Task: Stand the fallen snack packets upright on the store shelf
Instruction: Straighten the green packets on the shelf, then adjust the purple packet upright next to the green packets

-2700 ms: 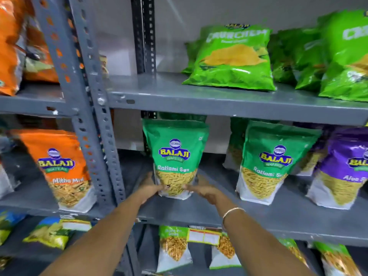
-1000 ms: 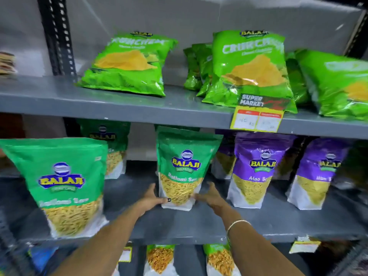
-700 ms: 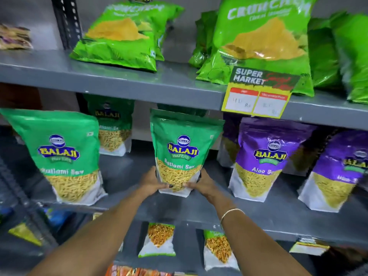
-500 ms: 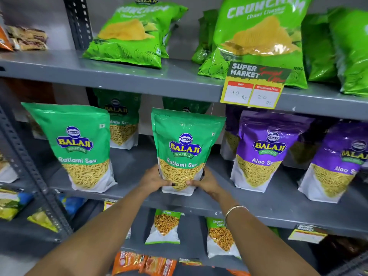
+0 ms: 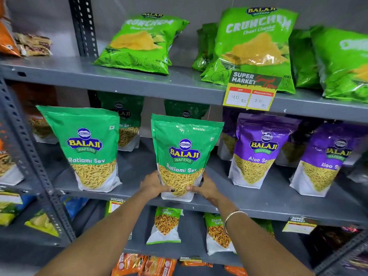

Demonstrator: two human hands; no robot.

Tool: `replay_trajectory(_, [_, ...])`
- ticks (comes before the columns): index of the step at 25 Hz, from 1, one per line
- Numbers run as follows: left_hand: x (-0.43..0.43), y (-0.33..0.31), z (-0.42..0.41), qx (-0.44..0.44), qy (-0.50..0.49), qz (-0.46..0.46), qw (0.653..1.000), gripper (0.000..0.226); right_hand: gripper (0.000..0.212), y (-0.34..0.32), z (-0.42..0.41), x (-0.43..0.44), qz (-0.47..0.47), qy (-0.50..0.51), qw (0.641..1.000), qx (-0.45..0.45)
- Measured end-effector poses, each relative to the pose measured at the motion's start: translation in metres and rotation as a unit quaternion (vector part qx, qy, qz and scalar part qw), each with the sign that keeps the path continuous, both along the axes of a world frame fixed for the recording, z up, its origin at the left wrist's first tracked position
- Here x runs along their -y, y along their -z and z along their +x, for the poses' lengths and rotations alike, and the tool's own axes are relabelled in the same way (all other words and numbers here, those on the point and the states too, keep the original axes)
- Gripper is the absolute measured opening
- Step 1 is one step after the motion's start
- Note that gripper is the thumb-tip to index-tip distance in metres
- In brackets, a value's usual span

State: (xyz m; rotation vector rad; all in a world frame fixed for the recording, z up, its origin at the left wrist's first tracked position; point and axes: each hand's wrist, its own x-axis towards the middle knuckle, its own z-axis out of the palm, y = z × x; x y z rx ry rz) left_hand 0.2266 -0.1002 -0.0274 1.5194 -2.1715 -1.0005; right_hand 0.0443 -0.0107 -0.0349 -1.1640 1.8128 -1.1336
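I steady a green sev pouch (image 5: 185, 156) at the front edge of the middle shelf (image 5: 278, 202), my left hand (image 5: 153, 184) and right hand (image 5: 207, 188) clamped on its lower corners, thumbs across the clear window. The pouch stands upright, its white gusset base touching the grey metal. To finish well, I judge, I should press the base flat so the gusset spreads, square the face to the aisle, then ease both hands off together so nothing tips. The film is glossy and stiff, crimped flat along the top, bulging low where the thin yellow strands sit. A matching pouch (image 5: 87, 148) stands to the left, purple pouches (image 5: 258, 150) to the right. Above, puffy chip bags (image 5: 143, 42) lean back behind a price tag (image 5: 251, 90).
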Motion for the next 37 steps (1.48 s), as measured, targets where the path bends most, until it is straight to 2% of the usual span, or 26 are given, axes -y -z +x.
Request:
replay_trajectory(7, [0.003, 0.003, -0.001, 0.008, 0.012, 0.000, 1.000, 0.071, 0.082, -0.003, 0.005, -0.003, 0.015, -0.005, 1.000, -0.012])
replay_trajectory(10, [0.007, 0.003, 0.001, 0.016, 0.037, 0.045, 0.998, 0.078, 0.080, -0.008, 0.004, -0.004, 0.032, -0.004, 0.999, -0.014])
replay_trajectory(12, [0.009, -0.001, 0.001, 0.110, 0.095, 0.100, 0.984, 0.068, 0.082, -0.009, -0.003, -0.007, 0.058, 0.018, 0.998, -0.014])
replay_trajectory(14, [0.003, -0.016, -0.002, 0.275, 0.158, 0.173, 0.932, 0.042, 0.080, -0.013, -0.019, -0.016, 0.104, 0.046, 0.992, -0.044])
replay_trajectory(16, [-0.010, -0.029, -0.022, 0.342, 0.201, 0.230, 0.889, 0.030, 0.057, -0.016, -0.049, -0.031, 0.152, 0.069, 0.979, -0.115])
replay_trajectory(17, [-0.017, -0.033, -0.037, 0.332, 0.223, 0.251, 0.881, 0.029, 0.039, -0.018, -0.068, -0.039, 0.171, 0.085, 0.971, -0.148])
replay_trajectory(18, [-0.024, -0.034, -0.055, 0.299, 0.246, 0.273, 0.880, 0.027, 0.031, -0.019, -0.088, -0.047, 0.183, 0.112, 0.963, -0.162])
replay_trajectory(19, [-0.032, -0.036, -0.076, 0.255, 0.265, 0.283, 0.886, 0.024, 0.032, -0.018, -0.111, -0.054, 0.188, 0.138, 0.958, -0.167])
replay_trajectory(22, [-0.049, -0.030, -0.148, 0.090, 0.244, 0.215, 0.941, 0.012, 0.064, -0.014, -0.179, -0.069, 0.165, 0.209, 0.957, -0.114])
replay_trajectory(23, [-0.048, -0.023, -0.171, 0.040, 0.215, 0.172, 0.961, 0.015, 0.066, -0.014, -0.199, -0.070, 0.136, 0.224, 0.960, -0.098])
replay_trajectory(24, [-0.044, -0.015, -0.195, -0.001, 0.184, 0.135, 0.974, 0.032, 0.068, -0.013, -0.217, -0.069, 0.116, 0.224, 0.965, -0.076])
replay_trajectory(26, [-0.046, -0.008, -0.231, -0.079, 0.114, 0.129, 0.982, 0.080, 0.084, -0.009, -0.247, -0.061, 0.057, 0.173, 0.983, -0.010])
replay_trajectory(27, [-0.045, -0.004, -0.244, -0.127, 0.091, 0.134, 0.979, 0.088, 0.093, -0.008, -0.256, -0.057, 0.038, 0.132, 0.990, 0.017])
replay_trajectory(28, [-0.047, -0.002, -0.253, -0.162, 0.072, 0.136, 0.975, 0.085, 0.102, -0.005, -0.261, -0.053, 0.038, 0.098, 0.994, 0.038])
replay_trajectory(29, [-0.047, 0.003, -0.261, -0.189, 0.056, 0.143, 0.970, 0.081, 0.102, 0.001, -0.264, -0.051, 0.026, 0.059, 0.996, 0.060])
replay_trajectory(31, [-0.049, 0.014, -0.270, -0.220, 0.035, 0.153, 0.963, 0.089, 0.068, 0.005, -0.264, -0.052, -0.011, 0.025, 0.996, 0.082])
replay_trajectory(32, [-0.050, 0.021, -0.271, -0.220, 0.023, 0.148, 0.964, 0.089, 0.060, 0.002, -0.259, -0.057, -0.024, 0.022, 0.995, 0.094])
replay_trajectory(35, [-0.063, 0.029, -0.261, -0.187, 0.008, 0.118, 0.975, 0.080, 0.076, -0.004, -0.250, -0.074, -0.012, 0.032, 0.997, 0.075])
replay_trajectory(37, [-0.071, 0.033, -0.250, -0.159, 0.009, 0.098, 0.982, 0.080, 0.071, -0.003, -0.245, -0.084, -0.007, 0.018, 0.997, 0.072])
